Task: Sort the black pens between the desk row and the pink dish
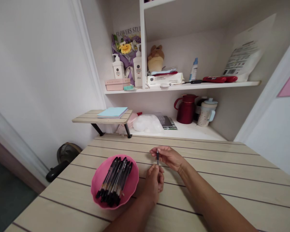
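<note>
Over the middle of the wooden table (207,164), both my hands meet on one slim pen (158,158). My left hand (155,178) is closed around its lower part, which the fingers hide. Above it, my right hand (168,157) pinches the pen's dark upper end between thumb and fingers. Close by on the left stands a pink scalloped bowl (96,180). Several black-capped clear pens (116,180) lie bunched in it, roughly side by side and slanting.
A small raised stand (87,116) at the back left carries blue paper sheets (113,112). Behind the table are a white plastic bag (147,123), a dark red jug (186,109) and a speckled cup (206,113). A white shelf (198,86) with bottles overhangs them.
</note>
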Demonstrator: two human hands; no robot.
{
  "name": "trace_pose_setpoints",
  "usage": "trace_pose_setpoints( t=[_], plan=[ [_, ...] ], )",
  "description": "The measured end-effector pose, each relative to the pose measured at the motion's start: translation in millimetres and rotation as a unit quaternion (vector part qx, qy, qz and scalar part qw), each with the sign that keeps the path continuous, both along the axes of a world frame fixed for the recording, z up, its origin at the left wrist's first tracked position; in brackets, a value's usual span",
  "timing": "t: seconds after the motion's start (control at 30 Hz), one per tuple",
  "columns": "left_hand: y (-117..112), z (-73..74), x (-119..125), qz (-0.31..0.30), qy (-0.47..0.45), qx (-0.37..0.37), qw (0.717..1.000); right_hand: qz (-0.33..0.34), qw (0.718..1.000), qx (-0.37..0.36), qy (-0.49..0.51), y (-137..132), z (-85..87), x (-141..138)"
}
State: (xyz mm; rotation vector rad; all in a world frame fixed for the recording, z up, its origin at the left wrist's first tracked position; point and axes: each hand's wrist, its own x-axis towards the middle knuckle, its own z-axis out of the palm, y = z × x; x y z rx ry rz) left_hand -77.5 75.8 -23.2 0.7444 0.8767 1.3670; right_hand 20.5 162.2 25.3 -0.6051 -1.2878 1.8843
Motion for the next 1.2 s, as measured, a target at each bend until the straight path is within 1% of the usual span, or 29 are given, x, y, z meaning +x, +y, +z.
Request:
trace_pose_setpoints(
  t=[0.1, 0.2, 0.27, 0.3, 0.33, 0.37, 0.4, 0.47, 0.5, 0.53, 0.63, 0.7, 0.77, 0.83, 0.93, 1.0, 1.07, 1.13, 1.2],
  plan=[
    [0, -0.1, 1, 0.002, 0.024, -0.005, 1.000, -0.040, 0.999, -0.007, 0.001, 2, -2.7, -3],
    [0, 0.1, 1, 0.008, 0.041, -0.011, 0.999, -0.057, 0.998, -0.003, -0.006, 1, -5.0, -3],
    [-1, -0.2, 1, 0.009, 0.047, -0.009, 0.999, -0.054, 0.998, 0.019, -0.023, 2, -5.5, -2],
    [-1, -0.4, 1, 0.010, 0.048, -0.008, 0.999, -0.061, 0.996, 0.037, -0.046, 3, -5.6, -1],
    [0, -0.5, 1, 0.011, 0.048, -0.007, 0.999, -0.086, 0.990, 0.065, -0.096, 6, -5.9, 0],
    [0, -0.5, 1, 0.013, 0.047, -0.005, 0.999, -0.125, 0.973, 0.096, -0.167, 9, -6.4, 1],
    [0, -0.3, 1, 0.016, 0.045, -0.005, 0.999, -0.172, 0.945, 0.125, -0.249, 14, -7.3, 1],
    [-1, 0.6, 2, 0.020, 0.043, -0.009, 0.999, -0.258, 0.868, 0.166, -0.391, 26, -10.2, 1],
    [-1, 1.3, 2, 0.021, 0.042, -0.010, 0.999, -0.285, 0.836, 0.174, -0.435, 32, -12.0, 0],
    [-1, 1.9, 2, 0.022, 0.041, -0.011, 0.999, -0.301, 0.817, 0.175, -0.460, 37, -14.0, -1],
    [-2, 2.7, 2, 0.028, 0.039, -0.008, 0.999, -0.329, 0.784, 0.177, -0.497, 48, -20.0, -8],
    [-1, 1.9, 2, 0.030, 0.041, -0.011, 0.999, -0.333, 0.775, 0.177, -0.507, 51, -23.2, -13],
    [0, 0.2, 1, 0.027, 0.044, -0.014, 0.999, -0.331, 0.779, 0.175, -0.502, 52, -25.3, -15],
    [1, -1.7, 0, 0.021, 0.052, -0.013, 0.998, -0.327, 0.794, 0.171, -0.483, 51, -25.9, -11],
    [2, -3.8, 0, 0.010, 0.083, -0.002, 0.997, -0.314, 0.834, 0.160, -0.424, 44, -22.8, 3],
    [1, -3.9, 0, -0.005, 0.105, 0.010, 0.994, -0.306, 0.861, 0.154, -0.375, 35, -17.6, 17],
    [-1, -2.8, 1, -0.027, 0.122, 0.025, 0.992, -0.307, 0.892, 0.146, -0.298, 21, -10.3, 31],
    [-3, -1.2, 1, -0.050, 0.136, 0.034, 0.989, -0.312, 0.925, 0.127, -0.176, 5, -1.7, 42],
    [-4, 0.2, 1, -0.062, 0.152, 0.038, 0.986, -0.315, 0.941, 0.104, -0.060, -10, 6.5, 50]
  ],
)
